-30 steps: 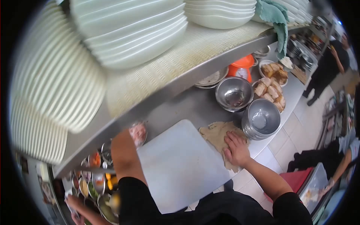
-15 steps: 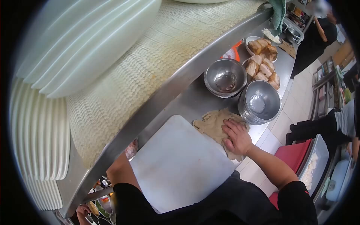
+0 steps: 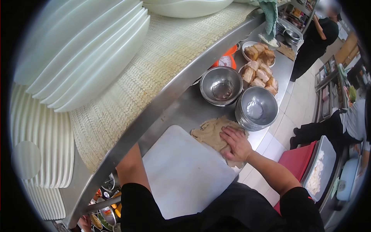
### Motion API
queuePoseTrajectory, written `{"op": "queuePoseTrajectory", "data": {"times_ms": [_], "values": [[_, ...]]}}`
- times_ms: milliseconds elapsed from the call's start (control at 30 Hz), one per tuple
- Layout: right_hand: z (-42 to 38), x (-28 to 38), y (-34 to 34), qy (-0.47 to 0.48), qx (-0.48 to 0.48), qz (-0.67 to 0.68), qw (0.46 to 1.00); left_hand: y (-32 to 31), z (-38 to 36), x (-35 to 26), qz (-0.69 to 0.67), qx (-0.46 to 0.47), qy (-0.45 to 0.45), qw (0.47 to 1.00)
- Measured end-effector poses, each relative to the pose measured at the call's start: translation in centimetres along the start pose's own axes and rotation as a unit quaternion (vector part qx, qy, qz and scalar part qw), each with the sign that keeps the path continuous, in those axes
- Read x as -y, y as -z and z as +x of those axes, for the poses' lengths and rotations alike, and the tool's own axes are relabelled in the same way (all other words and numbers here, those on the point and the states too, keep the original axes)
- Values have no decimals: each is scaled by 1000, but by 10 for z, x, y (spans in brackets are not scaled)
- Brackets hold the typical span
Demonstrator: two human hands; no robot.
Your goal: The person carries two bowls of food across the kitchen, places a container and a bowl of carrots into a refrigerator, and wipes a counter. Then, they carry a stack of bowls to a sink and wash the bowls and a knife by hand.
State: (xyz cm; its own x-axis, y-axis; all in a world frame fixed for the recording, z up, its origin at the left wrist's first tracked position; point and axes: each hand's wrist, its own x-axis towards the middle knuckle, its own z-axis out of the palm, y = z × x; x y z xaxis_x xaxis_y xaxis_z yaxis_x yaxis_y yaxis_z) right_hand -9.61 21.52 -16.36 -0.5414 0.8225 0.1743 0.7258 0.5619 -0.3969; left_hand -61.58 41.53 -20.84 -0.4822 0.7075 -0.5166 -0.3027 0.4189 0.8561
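Observation:
My right hand [image 3: 235,144] lies on a crumpled beige cloth [image 3: 210,133], fingers stretched out over it and holding nothing. The cloth rests on the steel counter along the far right edge of a white cutting board [image 3: 189,174]. Its surface is bare apart from faint marks. My left forearm [image 3: 133,170] reaches under the shelf at the board's left side; the hand itself is hidden behind the shelf edge. Just beyond my right hand stand a stack of steel bowls [image 3: 255,110] and another steel bowl [image 3: 221,87].
Blocks of browned meat [image 3: 261,77] sit behind the bowls, beside an orange scale [image 3: 225,61]. A steel shelf [image 3: 154,92] with white plates [image 3: 89,58] overhangs the left. A tub with white food [image 3: 317,174] stands at right. Two other people [image 3: 320,33] are farther off.
My view has shifted slightly, so the counter things sit lower and further left. My right hand stays on the cloth. A bowl of pinkish food by my left arm is no longer visible.

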Motion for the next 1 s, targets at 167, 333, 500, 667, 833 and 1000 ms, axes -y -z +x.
{"op": "queuePoseTrajectory", "data": {"times_ms": [167,333,500,667,833,1000], "values": [[6,-1,1,94,50,-88,990,-1,-10,6,-81,61,22,995],[57,-1,-22,82,47,-53,994,-4,-47,3,-156,135,17,978],[136,7,-73,-29,-60,-70,995,11,-150,-8,-185,71,-77,977],[212,5,-104,-46,-41,-68,996,48,-291,35,-244,-26,-114,963],[293,11,-136,-43,-17,10,999,64,-424,105,-294,-60,-146,943],[341,50,-191,145,139,88,976,73,-516,151,-274,-149,-109,944]]}}
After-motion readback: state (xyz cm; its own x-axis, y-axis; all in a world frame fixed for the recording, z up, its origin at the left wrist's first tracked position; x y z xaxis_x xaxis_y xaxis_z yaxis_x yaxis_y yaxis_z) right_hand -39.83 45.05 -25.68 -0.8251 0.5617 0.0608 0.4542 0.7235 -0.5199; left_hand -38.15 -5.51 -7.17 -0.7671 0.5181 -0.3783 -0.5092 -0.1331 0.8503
